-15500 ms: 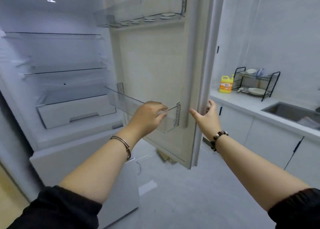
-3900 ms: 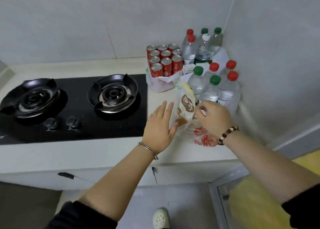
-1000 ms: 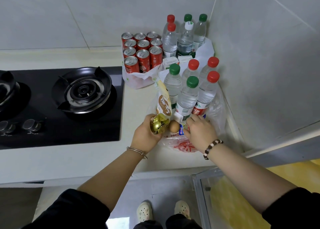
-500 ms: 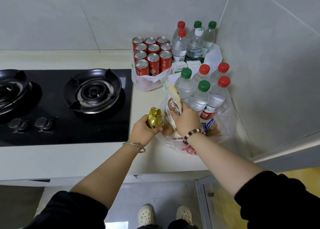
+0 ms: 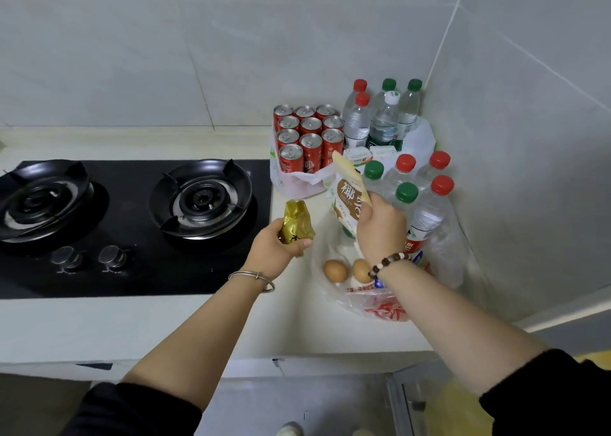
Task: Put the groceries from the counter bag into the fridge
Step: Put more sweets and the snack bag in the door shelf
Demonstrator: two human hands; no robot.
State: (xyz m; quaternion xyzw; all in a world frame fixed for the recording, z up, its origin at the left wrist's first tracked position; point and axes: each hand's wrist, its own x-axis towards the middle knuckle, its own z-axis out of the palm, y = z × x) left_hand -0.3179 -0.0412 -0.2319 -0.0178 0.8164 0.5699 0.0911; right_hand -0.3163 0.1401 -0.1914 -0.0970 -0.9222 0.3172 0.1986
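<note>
Head view: our left hand [image 5: 274, 252] grips a foil pack [image 5: 296, 222], right hand [image 5: 380, 229] the pouch [image 5: 347, 201]. We should lift straight, sparing eggs [image 5: 335, 270].

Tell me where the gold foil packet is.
In the head view, the gold foil packet is gripped in the left hand, between the right burner and the clear grocery bag.

R grip [image 5: 380, 230] lifted pouch [image 5: 347, 201], now apart from gold packet [image 5: 296, 224]; eggs [image 5: 335, 270] uncovered.
</note>
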